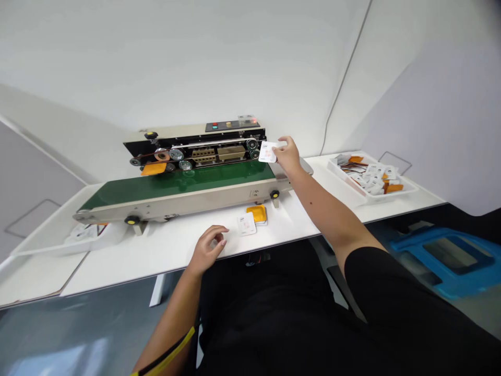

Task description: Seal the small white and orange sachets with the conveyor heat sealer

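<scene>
My right hand (288,155) pinches a small white printed sachet (267,152) at the right-hand end of a band sealing machine (219,151), beside its rollers. Below the machine, my left hand (207,247) hovers at the table's front edge with fingers curled and apart, holding nothing. Just right of it lies another white sachet (246,224), partly over a short stack with an orange sachet (257,212) on top. At the machine's left end an orange sachet (154,168) sticks out by the rollers, above the green conveyor belt (176,183).
A white tray (366,197) on the right holds many white and orange sachets. At the left, a white bin (105,236) holds more, partly behind the conveyor. A blue plastic stool (450,250) stands below the table at right. A cable (346,73) runs down the wall.
</scene>
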Motion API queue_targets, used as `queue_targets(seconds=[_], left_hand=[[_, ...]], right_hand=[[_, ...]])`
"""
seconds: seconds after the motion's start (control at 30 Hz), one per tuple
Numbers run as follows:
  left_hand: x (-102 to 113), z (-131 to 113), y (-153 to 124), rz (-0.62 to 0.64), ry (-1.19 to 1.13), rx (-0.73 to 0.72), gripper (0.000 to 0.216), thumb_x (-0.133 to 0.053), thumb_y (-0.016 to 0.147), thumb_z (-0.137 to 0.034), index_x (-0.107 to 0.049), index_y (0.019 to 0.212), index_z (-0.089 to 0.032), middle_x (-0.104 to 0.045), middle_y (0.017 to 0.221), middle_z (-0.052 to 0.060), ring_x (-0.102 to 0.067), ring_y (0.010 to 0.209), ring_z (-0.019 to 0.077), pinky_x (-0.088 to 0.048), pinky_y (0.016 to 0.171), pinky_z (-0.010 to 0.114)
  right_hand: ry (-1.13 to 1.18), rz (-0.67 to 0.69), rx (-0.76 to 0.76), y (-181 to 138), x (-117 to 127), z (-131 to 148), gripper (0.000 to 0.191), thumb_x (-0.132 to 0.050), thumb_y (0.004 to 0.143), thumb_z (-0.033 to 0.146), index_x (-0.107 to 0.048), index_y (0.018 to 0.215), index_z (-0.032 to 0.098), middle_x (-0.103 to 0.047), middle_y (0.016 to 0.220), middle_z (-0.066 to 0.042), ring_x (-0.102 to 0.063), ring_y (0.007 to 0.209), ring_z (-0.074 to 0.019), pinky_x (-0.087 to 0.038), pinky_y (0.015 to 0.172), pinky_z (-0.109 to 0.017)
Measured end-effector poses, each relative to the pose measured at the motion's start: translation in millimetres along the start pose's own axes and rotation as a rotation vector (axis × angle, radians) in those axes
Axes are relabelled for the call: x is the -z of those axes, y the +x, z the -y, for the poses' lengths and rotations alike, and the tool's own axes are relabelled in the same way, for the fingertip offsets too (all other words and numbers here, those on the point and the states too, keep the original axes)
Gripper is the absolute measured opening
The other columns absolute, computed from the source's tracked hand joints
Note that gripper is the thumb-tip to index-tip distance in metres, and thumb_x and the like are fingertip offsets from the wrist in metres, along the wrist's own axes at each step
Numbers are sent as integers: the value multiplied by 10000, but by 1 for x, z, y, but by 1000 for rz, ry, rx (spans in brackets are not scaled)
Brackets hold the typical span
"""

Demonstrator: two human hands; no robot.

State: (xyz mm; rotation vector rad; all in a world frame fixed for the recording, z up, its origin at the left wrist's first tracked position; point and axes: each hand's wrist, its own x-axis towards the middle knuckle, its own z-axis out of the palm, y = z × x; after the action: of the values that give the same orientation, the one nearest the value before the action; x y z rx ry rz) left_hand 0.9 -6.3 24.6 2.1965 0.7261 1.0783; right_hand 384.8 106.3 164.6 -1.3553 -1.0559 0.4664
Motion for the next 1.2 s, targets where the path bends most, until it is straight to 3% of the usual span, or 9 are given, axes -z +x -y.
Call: queue_targets(seconds=[0.23, 0.5, 0.73, 0.83, 0.9, 0.97, 1.0, 1.07, 1.2], left_hand=[[-1, 2, 0, 0, -7, -17, 262, -608, 1033, -394, -697, 1164, -185, -673, 1103, 109, -629, 813, 172, -547, 759, 331], [0, -1, -1, 15, 2, -8, 279, -592, 1036, -420, -704, 1139, -186, -693, 1108, 121, -639, 826, 186, -564, 770, 353], [-2, 3, -1, 8, -2, -1, 269, -608, 1029, -412, -704, 1146, -190, -694, 1114, 124, -635, 843, 191, -555, 793, 359], [-8, -6, -9, -20, -18, 17, 339, -612, 1014, -489, -719, 1107, -181, -695, 1076, 129, -636, 831, 195, -554, 793, 357], [-13, -11, -13, -24, -35, 39, 411, -615, 996, -552, -730, 1095, -170, -703, 1061, 139, -642, 827, 197, -552, 801, 350], [-17, -9, -14, -7, -33, 65, 441, -624, 982, -571, -740, 1103, -163, -708, 1085, 150, -636, 802, 186, -547, 803, 336], [-18, -7, -15, 8, -30, 80, 442, -633, 977, -571, -745, 1108, -163, -711, 1083, 149, -637, 814, 187, -545, 820, 333], [-21, -3, -17, 35, -46, 103, 456, -668, 957, -574, -752, 1113, -154, -704, 1102, 158, -634, 794, 179, -541, 803, 319], [-29, 2, -23, -9, -33, 113, 414, -696, 963, -520, -760, 1117, -141, -707, 1060, 153, -624, 797, 180, -527, 771, 300]], right_hand=[[-157, 61, -216, 35, -33, -5, 352, -700, 857, 120, -535, 1153, 215, -572, 786, 26, -557, 620, -129, -445, 518, -206], [-171, -65, -197, 36, -19, -16, 392, -647, 820, 104, -526, 1173, 225, -554, 807, 19, -551, 656, -142, -435, 532, -206], [-281, 65, -223, 35, -37, 8, 230, -691, 916, 258, -569, 1104, 206, -615, 771, 1, -600, 668, -162, -507, 614, -273], [-476, -33, -28, 1, -28, 24, 141, -645, 944, 331, -614, 1008, 210, -719, 926, -90, -690, 867, -236, -566, 827, -409], [-446, -71, 100, -32, -17, 21, 146, -575, 974, 356, -625, 1065, 253, -711, 1167, -151, -668, 1127, -317, -511, 1009, -555], [-405, -124, 405, -67, -11, 6, 207, -550, 986, 442, -640, 1160, 375, -698, 1239, -111, -652, 1218, -355, -488, 1064, -604], [-396, -101, 469, -85, -11, -5, 233, -529, 994, 476, -634, 1200, 443, -705, 1225, -93, -643, 1251, -369, -481, 1079, -619], [-403, 40, 489, -127, -16, -29, 287, -517, 987, 522, -612, 1258, 531, -720, 1182, -103, -648, 1259, -380, -509, 1031, -633], [-491, 596, 545, -202, -41, -91, 400, -573, 885, 633, -623, 1267, 523, -729, 1182, -158, -682, 1189, -450, -544, 947, -690]])
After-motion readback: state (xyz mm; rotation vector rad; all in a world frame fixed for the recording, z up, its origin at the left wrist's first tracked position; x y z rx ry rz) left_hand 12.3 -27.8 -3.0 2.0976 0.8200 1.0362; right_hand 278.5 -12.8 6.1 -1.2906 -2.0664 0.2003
